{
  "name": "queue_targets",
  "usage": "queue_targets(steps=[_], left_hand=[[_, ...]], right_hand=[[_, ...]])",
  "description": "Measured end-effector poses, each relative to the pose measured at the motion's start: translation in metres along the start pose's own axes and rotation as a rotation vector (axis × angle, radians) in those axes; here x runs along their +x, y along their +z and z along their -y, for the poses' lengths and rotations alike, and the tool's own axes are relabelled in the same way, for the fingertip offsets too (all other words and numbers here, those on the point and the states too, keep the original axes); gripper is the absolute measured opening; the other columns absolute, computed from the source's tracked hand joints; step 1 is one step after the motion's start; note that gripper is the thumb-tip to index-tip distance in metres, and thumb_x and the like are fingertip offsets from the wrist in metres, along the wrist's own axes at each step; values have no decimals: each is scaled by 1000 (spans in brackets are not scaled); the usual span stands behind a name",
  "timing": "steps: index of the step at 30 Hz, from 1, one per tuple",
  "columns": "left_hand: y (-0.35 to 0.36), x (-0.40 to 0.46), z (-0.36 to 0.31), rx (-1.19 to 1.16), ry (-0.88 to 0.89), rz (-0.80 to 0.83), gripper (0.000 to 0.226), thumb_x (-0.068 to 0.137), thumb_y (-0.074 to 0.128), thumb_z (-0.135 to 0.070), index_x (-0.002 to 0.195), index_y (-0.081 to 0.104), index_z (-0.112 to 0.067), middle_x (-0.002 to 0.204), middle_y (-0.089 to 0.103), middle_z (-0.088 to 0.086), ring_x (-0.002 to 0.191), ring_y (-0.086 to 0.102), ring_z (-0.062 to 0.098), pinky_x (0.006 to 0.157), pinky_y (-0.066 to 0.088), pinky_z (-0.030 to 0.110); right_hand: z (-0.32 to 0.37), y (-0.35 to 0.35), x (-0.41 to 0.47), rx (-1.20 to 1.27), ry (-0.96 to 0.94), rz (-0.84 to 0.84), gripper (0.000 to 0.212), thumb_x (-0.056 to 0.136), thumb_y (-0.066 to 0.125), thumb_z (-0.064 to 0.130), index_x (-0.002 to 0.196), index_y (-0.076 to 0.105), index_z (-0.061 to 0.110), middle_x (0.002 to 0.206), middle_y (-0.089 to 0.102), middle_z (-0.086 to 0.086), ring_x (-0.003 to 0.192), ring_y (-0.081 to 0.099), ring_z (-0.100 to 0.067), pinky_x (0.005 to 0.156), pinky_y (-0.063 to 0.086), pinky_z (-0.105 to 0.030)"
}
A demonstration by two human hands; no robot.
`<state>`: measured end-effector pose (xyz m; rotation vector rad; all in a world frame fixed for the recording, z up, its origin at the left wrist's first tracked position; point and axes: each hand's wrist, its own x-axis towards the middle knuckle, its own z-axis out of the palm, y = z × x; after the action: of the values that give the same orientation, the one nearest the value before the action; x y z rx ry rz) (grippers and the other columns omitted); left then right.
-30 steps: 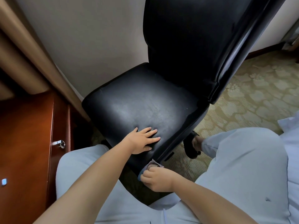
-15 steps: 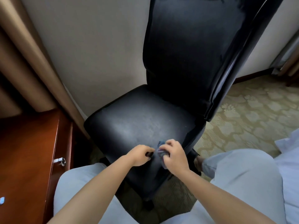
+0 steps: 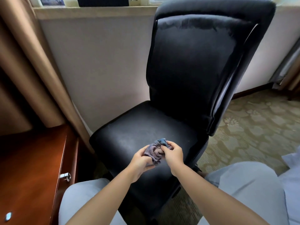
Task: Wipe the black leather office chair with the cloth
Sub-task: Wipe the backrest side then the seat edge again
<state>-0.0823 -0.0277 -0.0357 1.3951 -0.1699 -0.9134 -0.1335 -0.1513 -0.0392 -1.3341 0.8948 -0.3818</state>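
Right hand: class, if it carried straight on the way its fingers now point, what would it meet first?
The right hand points left into the cloth it already grips; beyond that, probably the left hand, though depth is unclear.

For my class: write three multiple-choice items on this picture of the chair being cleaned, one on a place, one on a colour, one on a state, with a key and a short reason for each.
1. Where is the cloth?
A. over the front of the chair's seat
B. on the carpet
C. on the backrest

2. What colour is the chair?
A. brown
B. black
C. white

3. How is the cloth held?
A. spread flat under one palm
B. lying untouched
C. bunched between both hands

Key:
1 A, it sits above the seat's front part.
2 B, seat and backrest are black leather.
3 C, the left hand and right hand both grip the crumpled cloth.
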Motion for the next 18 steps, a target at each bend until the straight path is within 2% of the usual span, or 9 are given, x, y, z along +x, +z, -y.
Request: queue_targets(steps=[2, 4, 6, 9, 12, 15, 18], left_hand=[[-3, -2, -3, 65, 5, 40, 54, 74, 58, 3, 120, 57, -25, 109, 70, 6, 98, 68, 22, 78, 55, 31], [-3, -2, -6, 86, 19, 2, 38, 84, 65, -5, 117, 58, -22, 107, 71, 5, 97, 69, 21, 76, 55, 29], [-3, 0, -6, 80, 34, -131, 24, 91, 61, -13, 115, 61, -12, 103, 71, 7, 94, 69, 20, 75, 56, 29], [-7, 6, -6, 53, 21, -343, 18, 96, 51, -12, 108, 62, -4, 100, 70, 10, 95, 65, 23, 92, 52, 39], [-10, 5, -14, -39, 1, -389, 16, 98, 47, -11, 102, 61, -5, 101, 68, 14, 93, 64, 27, 93, 50, 42], [-11, 7, -22, -66, -12, -405, 17, 97, 46, -10, 99, 62, -6, 97, 68, 15, 92, 64, 30, 88, 51, 44], [-7, 9, -27, -17, -8, -434, 17, 95, 45, -10, 94, 62, -8, 90, 66, 13, 86, 63, 30, 87, 51, 46]], right_hand=[[1, 2, 1, -28, 2, 40, 13, 89, 60, 9, 98, 64, 17, 96, 69, -4, 90, 67, -19, 85, 55, -35], [3, 4, 2, -55, 13, 75, 14, 92, 57, 12, 103, 65, 16, 98, 68, -3, 93, 66, -20, 89, 54, -41], [4, 5, 3, -75, 7, 76, 17, 94, 54, 10, 106, 65, 12, 97, 66, -4, 92, 63, -19, 87, 53, -35], [6, 4, 2, -79, -13, 35, 14, 95, 53, 10, 103, 64, 11, 93, 62, -3, 81, 56, -13, 66, 44, -19], [7, -2, 3, -106, -26, 11, 9, 94, 55, 15, 95, 64, 12, 84, 58, 0, 70, 50, -9, 59, 39, -16], [9, -8, 7, -268, -77, 51, 8, 93, 55, 14, 92, 63, 14, 85, 60, 1, 72, 51, -11, 59, 39, -17], [11, -14, 9, -419, -101, 54, 12, 92, 52, 12, 92, 63, 18, 93, 64, 2, 86, 57, -16, 71, 42, -23]])
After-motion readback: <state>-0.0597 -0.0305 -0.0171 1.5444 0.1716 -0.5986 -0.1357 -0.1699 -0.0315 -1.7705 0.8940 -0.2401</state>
